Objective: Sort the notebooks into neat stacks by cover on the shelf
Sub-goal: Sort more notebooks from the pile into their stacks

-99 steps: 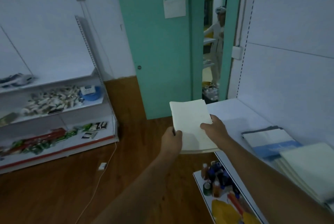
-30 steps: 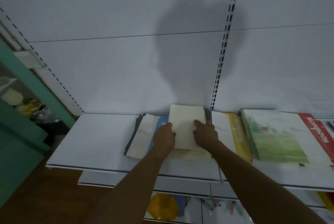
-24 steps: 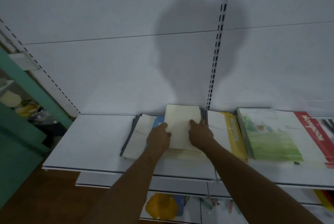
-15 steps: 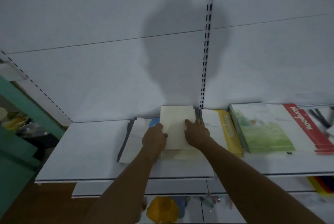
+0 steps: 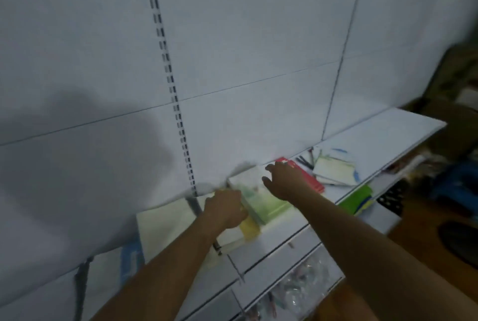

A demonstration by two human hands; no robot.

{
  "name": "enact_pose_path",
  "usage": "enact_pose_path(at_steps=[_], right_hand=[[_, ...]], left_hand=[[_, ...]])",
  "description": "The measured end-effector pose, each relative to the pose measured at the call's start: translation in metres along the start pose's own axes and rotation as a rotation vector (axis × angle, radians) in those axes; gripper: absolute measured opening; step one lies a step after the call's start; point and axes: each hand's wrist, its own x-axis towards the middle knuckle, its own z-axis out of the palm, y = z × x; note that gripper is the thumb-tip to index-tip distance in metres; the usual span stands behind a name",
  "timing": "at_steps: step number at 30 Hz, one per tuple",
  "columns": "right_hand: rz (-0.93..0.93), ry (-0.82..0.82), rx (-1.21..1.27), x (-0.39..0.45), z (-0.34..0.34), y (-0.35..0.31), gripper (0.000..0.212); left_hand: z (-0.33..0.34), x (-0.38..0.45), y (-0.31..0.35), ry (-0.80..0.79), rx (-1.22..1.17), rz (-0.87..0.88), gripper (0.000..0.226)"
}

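You are working midway through the sort, as far as this blurred, tilted view shows. Your left hand [image 5: 224,208] is lying on the seam between the yellow-edged notebook [image 5: 249,227] and the green-cover stack [image 5: 261,203]; its fingers are curled at the stack's near-left edge, but the blur is hiding whether they are gripping anything, so I cannot tell. Your right hand [image 5: 283,181] is reaching over the far side of the green-cover stack with fingers spread and relaxed, grasping nothing.

On the shelf [image 5: 403,130], the cream stack [image 5: 165,222] is sitting squared up to the left of your left hand, and that pile is looking done. Farther left, a blue-marked notebook [image 5: 129,256] is lying partly out of view. The green-cover stack is looking fairly tidy, with the red-cover notebook [image 5: 305,173] poking out from under your right hand on its far side.

What is left, in my judgement, is the right end: a loose heap of notebooks [image 5: 333,170] is lying skewed and overlapping, with dark pens [image 5: 304,161] scattered just beside it. You are probably squaring the green pile now; the red cover and that heap are still waiting to be sorted.
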Motion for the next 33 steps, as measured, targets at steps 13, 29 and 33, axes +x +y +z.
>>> enact_pose_path(at_steps=[13,29,33], right_hand=[[0.797,0.125,0.003,-0.210,-0.095,0.338,0.053],[0.818,0.098,0.065,-0.249,-0.115,0.580,0.064],[0.808,0.082,0.061,-0.231,-0.099,0.616,0.065]], left_hand=[[0.017,-0.002,0.357,0.039,0.103,0.754,0.067],[0.065,0.081,0.601,0.009,0.127,0.731,0.073],[0.077,0.118,0.634,0.000,0.116,0.714,0.070]])
